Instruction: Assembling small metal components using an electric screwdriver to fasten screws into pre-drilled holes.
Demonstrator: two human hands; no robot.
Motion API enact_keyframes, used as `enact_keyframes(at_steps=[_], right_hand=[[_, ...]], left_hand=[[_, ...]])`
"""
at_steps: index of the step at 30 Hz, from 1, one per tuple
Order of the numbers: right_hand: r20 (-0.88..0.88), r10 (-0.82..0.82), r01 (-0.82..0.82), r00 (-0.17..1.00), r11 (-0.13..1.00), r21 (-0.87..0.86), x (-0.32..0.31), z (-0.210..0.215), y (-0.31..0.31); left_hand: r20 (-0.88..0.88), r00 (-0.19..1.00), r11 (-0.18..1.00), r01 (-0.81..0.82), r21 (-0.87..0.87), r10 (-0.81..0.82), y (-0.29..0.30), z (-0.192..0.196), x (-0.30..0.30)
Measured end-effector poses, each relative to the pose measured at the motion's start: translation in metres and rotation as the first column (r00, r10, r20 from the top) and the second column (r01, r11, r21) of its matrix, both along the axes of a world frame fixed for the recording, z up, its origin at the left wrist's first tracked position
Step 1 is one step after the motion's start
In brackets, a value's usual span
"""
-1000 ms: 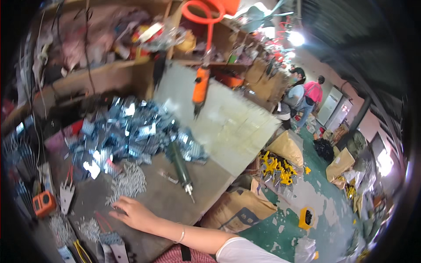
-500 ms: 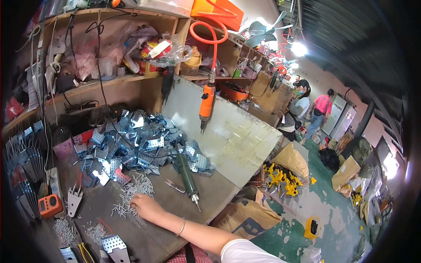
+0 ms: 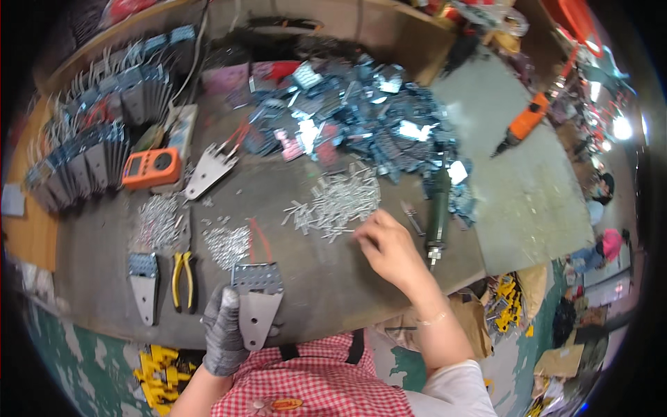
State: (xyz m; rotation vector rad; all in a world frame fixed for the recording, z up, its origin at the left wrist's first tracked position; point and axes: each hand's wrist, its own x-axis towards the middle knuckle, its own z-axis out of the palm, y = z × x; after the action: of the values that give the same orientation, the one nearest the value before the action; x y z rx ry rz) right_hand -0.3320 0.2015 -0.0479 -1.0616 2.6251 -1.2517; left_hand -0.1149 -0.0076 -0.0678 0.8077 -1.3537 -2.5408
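My left hand (image 3: 225,333), in a grey glove, is closed on a tapered grey metal bracket (image 3: 258,316) at the table's near edge. A perforated bluish plate and two red wires (image 3: 261,240) are at the bracket's wide end. My bare right hand (image 3: 389,250) is at the near right edge of a pile of long silvery pins (image 3: 340,201), fingers curled together. Whatever is between those fingers is too small and blurred to make out. To the left lie a heap of small metal fasteners (image 3: 228,244), yellow-handled pliers (image 3: 183,281) and another tapered bracket (image 3: 144,288).
A large heap of bluish perforated metal pieces (image 3: 368,118) covers the back. A green electric screwdriver (image 3: 438,215) lies right of the pins; an orange one (image 3: 526,121) hangs farther right. An orange meter (image 3: 151,168) and rows of wired brackets (image 3: 90,163) stand left.
My view has swung left and down, so my gloved left hand with the bracket now shows. My right hand has moved from over the pins to their near right edge.
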Motion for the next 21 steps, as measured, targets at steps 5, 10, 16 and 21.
enact_keyframes(at_steps=[5,10,16,21], right_hand=[[0.085,0.035,-0.058,0.996,0.957,0.283,0.027,-0.017,0.01],[-0.172,-0.141,0.164,0.975,0.979,0.125,0.007,-0.035,0.004],[-0.141,0.067,-0.044,0.988,0.986,0.161,-0.014,-0.062,-0.01],[-0.06,0.132,-0.126,0.989,0.987,0.104,0.008,-0.046,-0.007]], left_hand=[[-0.035,0.999,1.0,-0.007,0.022,0.007,0.0,-0.01,-0.007],[-0.059,0.992,0.976,-0.095,0.194,0.108,0.003,-0.032,0.006],[-0.034,0.994,0.994,0.109,0.029,-0.108,-0.004,0.001,-0.01],[-0.011,0.997,0.991,0.073,-0.112,-0.074,0.002,-0.012,-0.013]])
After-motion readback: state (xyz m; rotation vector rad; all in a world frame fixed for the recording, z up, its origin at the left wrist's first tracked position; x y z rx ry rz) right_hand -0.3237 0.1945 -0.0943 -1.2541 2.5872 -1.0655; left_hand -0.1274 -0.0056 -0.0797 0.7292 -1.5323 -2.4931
